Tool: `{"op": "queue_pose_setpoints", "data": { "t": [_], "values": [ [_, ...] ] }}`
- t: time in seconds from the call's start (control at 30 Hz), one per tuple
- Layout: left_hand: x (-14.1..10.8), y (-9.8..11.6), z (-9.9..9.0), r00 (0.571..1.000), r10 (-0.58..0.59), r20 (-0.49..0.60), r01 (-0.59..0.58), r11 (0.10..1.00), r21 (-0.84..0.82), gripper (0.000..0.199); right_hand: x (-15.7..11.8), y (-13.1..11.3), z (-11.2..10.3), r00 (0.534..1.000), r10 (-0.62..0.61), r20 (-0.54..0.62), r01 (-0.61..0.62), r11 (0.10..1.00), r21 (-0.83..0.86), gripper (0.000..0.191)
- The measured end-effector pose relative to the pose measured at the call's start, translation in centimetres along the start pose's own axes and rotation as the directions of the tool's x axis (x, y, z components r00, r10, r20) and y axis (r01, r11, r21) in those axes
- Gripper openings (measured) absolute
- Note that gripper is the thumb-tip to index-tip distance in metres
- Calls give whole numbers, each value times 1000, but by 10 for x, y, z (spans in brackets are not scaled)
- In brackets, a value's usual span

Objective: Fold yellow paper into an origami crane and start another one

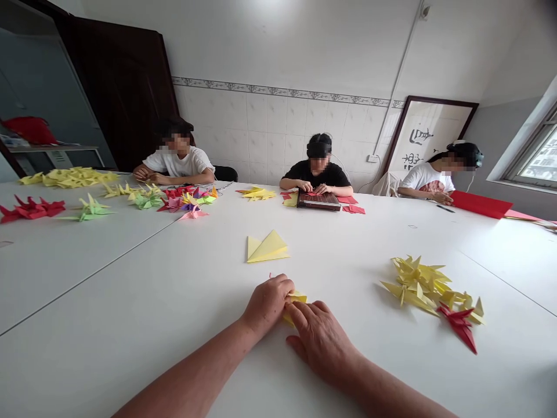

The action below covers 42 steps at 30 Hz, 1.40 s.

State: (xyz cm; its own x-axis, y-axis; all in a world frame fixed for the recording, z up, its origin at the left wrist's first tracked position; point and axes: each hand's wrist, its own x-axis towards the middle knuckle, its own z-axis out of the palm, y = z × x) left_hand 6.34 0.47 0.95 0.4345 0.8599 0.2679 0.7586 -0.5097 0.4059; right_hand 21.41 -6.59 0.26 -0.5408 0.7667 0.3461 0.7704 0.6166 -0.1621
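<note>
I see left hand, right hand on paper; can't tell if either pinches. Uneven push could slide paper, make fold crooked.

Left hand and right hand partly hide yellow paper
</note>
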Motion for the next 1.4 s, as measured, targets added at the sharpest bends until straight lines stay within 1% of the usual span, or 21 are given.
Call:
{"op": "queue_pose_setpoints", "data": {
  "t": [0.13,0.2,0.27,0.37,0.43,0.57,0.73,0.8,0.87,0.9,1.0,1.1,1.3,1.37,1.4],
  "values": [
    [1,-3,4,999,25,-32,-21,995,95,21,1,0,-1,999,17,38,-17,1000,8,22],
    [1,-3,6,998,55,-43,-47,985,166,23,2,0,-2,999,7,52,-5,1000,-23,16],
    [1,-2,7,993,105,-61,-89,971,224,22,4,0,-2,998,-13,57,17,997,-74,15],
    [3,0,7,984,164,-73,-139,954,267,18,4,0,0,998,-45,51,52,989,-142,14],
    [5,1,8,985,165,-58,-142,947,287,16,3,0,1,997,-56,47,62,986,-156,14],
    [6,1,11,990,136,-44,-114,938,327,21,1,2,2,996,-73,53,80,986,-148,16],
    [4,-1,15,983,138,-117,-87,929,361,22,1,2,0,993,-89,75,100,983,-154,20],
    [4,0,16,975,161,-153,-100,932,347,21,2,2,-2,993,-87,80,99,981,-164,22],
    [6,2,16,973,158,-169,-97,941,325,19,2,2,-2,993,-86,86,101,979,-178,23],
    [6,4,16,976,139,-169,-81,948,308,18,2,2,-2,992,-87,88,102,978,-184,24],
    [6,6,15,984,32,-174,8,975,223,19,1,2,0,992,-88,88,104,977,-188,23],
    [4,6,12,980,-54,-191,80,988,129,20,0,3,1,993,-88,82,102,978,-179,22],
    [-1,-4,5,984,-104,-145,92,992,-86,20,-1,3,1,994,-86,67,96,980,-172,21],
    [-4,-8,3,984,-123,-130,109,988,-107,22,-1,3,2,995,-89,54,98,980,-175,22],
    [-6,-10,1,985,-129,-119,117,988,-102,26,-1,3,2,995,-93,49,100,979,-176,22]
  ]
}}
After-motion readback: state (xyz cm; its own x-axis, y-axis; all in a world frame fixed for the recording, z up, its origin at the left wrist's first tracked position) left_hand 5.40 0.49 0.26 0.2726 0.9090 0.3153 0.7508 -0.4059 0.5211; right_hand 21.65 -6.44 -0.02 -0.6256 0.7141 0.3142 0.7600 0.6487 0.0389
